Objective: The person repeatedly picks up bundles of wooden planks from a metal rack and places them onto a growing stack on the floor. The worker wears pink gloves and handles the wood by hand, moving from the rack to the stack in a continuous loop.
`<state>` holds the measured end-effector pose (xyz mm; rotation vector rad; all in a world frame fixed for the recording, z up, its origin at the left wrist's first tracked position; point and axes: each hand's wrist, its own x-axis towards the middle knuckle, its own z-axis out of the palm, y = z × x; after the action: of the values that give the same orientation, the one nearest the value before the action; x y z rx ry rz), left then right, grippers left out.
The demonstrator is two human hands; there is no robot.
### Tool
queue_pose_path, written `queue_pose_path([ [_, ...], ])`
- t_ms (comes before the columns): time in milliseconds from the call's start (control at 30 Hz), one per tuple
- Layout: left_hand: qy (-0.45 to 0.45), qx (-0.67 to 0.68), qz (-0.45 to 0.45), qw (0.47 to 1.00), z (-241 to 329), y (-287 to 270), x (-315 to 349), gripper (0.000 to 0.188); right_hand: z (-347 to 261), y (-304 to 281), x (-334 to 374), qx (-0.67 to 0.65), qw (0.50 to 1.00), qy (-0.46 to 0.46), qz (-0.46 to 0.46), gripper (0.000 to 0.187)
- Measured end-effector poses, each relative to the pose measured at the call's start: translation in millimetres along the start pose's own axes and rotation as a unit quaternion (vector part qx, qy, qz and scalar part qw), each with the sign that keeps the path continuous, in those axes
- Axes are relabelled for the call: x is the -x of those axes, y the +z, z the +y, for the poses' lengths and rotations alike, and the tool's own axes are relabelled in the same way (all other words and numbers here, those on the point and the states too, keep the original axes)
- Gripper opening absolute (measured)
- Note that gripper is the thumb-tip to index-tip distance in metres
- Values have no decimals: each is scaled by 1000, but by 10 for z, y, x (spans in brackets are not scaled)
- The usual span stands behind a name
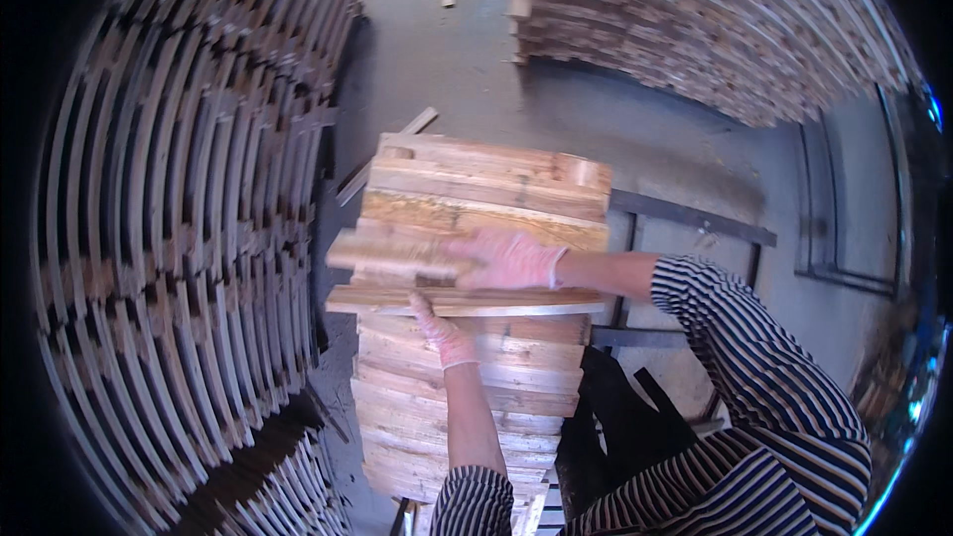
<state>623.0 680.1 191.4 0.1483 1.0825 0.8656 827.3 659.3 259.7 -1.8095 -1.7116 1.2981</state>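
Note:
A stack of pale wooden slats (467, 377) lies side by side in front of me. Across it a slat (496, 304) sits raised, its left end jutting past the others. My left hand (444, 335), in a pinkish glove, grips that slat's near edge, a digit over its top and the other fingers mostly hidden. Just beyond, my gloved right hand (511, 260) reaches across from the right, palm down. Its fingers are smeared by motion over another slat (382, 253), also blurred, which sticks out to the left; whether they close on it is unclear.
Tall stacks of slats (189, 189) rise along the left, with another large stack (665, 20) at the far right. A dark metal frame (685, 216) stands right of my pile. Loose wood strips (419, 122) lie beyond it on the grey floor (437, 60).

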Motion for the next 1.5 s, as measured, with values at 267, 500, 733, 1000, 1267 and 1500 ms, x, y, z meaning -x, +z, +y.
queue_pose_path([
  [267,43,19,-79,996,-193,-237,-150,67,1323,-820,-503,229,947,38,223,51],
  [500,41,21,-76,996,-298,-161,-162,70,1641,-806,-513,165,973,40,156,40],
  [733,22,78,27,996,39,-468,-71,55,-45,26,-517,198,972,-120,46,53],
  [1000,177,344,158,908,550,-1441,985,73,-1423,1874,-413,211,929,-176,-248,68],
  [1267,268,265,145,915,76,-3089,2816,86,-2537,3527,-936,324,828,-445,-113,61],
  [1500,303,303,523,737,-372,-5217,3960,50,-2764,4494,-864,488,758,-427,-75,60],
])
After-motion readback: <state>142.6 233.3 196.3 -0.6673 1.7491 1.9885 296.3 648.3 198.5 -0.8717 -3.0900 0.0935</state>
